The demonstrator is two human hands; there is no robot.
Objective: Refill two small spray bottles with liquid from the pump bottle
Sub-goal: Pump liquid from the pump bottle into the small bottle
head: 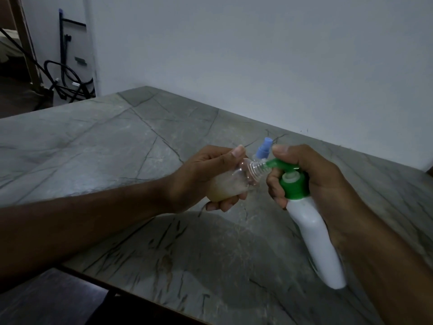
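Note:
My left hand [206,177] grips a small clear spray bottle [230,182] tilted on its side, uncapped, holding some pale yellowish liquid. My right hand [314,177] grips the white pump bottle [314,240] around its green collar, with the thumb on top of the green pump head [278,164]. The green nozzle tip sits in the small bottle's threaded neck. Behind the two hands, a second small bottle with a blue spray cap [264,148] shows partly; its body is mostly hidden.
Both hands hover over a grey stone-patterned table [140,141] whose near edge runs diagonally at lower left. A white wall stands behind it. Black cables and a metal frame [68,73] lie on the floor at far left.

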